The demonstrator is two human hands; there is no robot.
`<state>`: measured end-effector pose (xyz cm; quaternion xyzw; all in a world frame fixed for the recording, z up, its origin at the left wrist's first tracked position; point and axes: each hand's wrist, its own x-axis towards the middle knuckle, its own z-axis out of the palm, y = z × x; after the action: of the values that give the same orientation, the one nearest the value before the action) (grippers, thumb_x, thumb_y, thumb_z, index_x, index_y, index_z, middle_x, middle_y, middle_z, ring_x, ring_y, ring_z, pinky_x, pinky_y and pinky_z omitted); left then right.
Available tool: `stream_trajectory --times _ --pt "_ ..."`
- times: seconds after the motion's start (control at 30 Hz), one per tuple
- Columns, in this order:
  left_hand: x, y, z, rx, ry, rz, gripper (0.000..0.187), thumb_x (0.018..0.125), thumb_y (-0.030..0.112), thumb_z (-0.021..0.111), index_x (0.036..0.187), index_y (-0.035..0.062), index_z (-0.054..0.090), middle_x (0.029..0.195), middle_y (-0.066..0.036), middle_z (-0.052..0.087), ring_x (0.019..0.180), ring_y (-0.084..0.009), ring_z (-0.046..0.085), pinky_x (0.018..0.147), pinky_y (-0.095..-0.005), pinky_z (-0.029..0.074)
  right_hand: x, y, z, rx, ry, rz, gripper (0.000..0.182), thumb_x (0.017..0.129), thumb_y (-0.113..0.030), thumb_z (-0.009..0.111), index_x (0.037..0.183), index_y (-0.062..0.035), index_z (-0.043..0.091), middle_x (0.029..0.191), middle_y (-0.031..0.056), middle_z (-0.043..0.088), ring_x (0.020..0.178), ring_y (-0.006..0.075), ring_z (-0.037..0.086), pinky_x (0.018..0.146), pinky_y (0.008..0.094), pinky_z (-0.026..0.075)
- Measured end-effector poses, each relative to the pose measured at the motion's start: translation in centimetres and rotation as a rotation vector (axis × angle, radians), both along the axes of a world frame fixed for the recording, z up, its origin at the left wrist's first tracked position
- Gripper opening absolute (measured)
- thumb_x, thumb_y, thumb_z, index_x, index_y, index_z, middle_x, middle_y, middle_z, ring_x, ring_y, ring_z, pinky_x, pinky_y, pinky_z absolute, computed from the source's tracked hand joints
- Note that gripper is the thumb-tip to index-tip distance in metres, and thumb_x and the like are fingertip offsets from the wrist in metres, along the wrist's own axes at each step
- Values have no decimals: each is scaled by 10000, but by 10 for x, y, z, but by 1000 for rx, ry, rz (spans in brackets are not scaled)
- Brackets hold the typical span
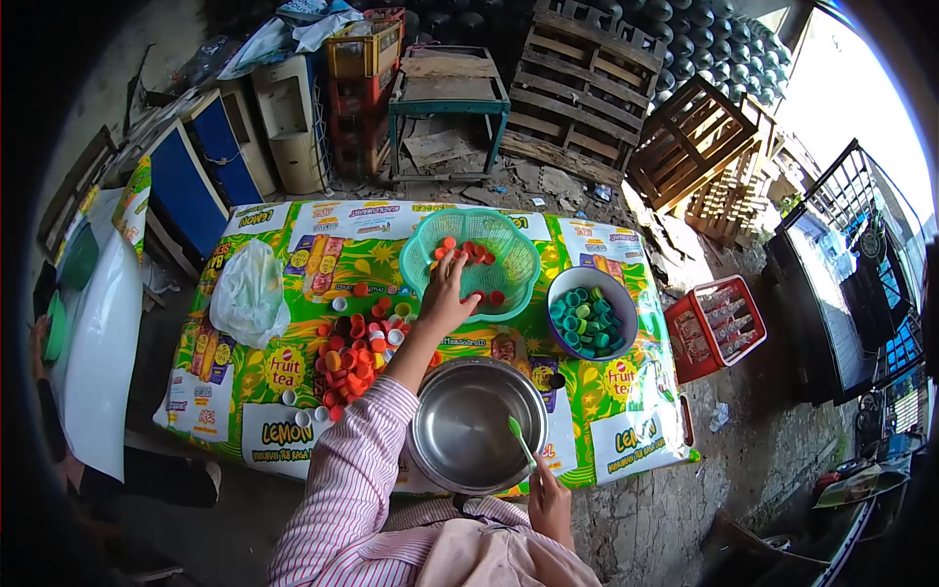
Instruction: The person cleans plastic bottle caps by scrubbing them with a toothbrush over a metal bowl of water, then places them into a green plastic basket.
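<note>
My left hand reaches over the near rim of a green plastic colander, fingers stretched and thumb apart. Red bottle caps lie in the colander, some close to those fingertips. Closed around the handle of a toothbrush is my right hand, at the table's near edge. The brush's green head points up over a steel bowl, which looks to hold only a little clear liquid or a shiny bottom. Left of the bowl, a loose pile of red, orange and white caps covers part of the table.
A white bowl full of green and teal caps stands right of the colander. A white plastic bag sits at left on the patterned tablecloth. Beyond are a red crate, wooden pallets and a small table.
</note>
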<state>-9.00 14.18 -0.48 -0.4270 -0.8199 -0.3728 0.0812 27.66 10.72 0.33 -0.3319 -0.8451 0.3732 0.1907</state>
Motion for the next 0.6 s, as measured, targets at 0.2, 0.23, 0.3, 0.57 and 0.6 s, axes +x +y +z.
stream_trajectory --times 0.2,0.23,0.3,0.57,0.6 --pt "18 -100 -16 274 -73 159 385 713 33 620 1087 47 529 1085 -140 506 1047 -323 483 919 -418 378 -8 -5 -2 7 -22 35 424 850 -56 533 1270 -98 496 786 210 610 671 342 599 599 413 455" --pt "15 -121 -23 222 -91 175 341 709 39 621 1043 57 555 1058 -122 511 1030 -312 482 903 -411 381 -10 -4 1 -27 -59 38 421 853 -56 532 1269 -97 496 765 209 604 647 337 595 585 406 451" --pt "21 -149 -30 164 -114 201 298 705 46 622 1000 67 580 1031 -105 516 1013 -302 481 887 -403 383 -14 -4 4 -65 -103 50 417 855 -56 531 1269 -96 496 743 208 598 622 332 591 571 399 447" --pt "66 -179 -36 -290 -42 22 361 679 205 730 1019 157 618 1073 -42 475 1082 -244 409 911 -446 323 -30 -12 9 -12 -72 105 417 864 -52 524 1278 -96 491 713 194 587 533 276 566 516 359 431" --pt "67 -176 -39 -291 -38 45 353 698 206 723 1030 153 615 1090 -39 476 1088 -237 409 908 -442 323 -32 -14 9 2 -51 114 417 864 -51 523 1277 -96 492 719 193 589 529 270 564 516 354 431"
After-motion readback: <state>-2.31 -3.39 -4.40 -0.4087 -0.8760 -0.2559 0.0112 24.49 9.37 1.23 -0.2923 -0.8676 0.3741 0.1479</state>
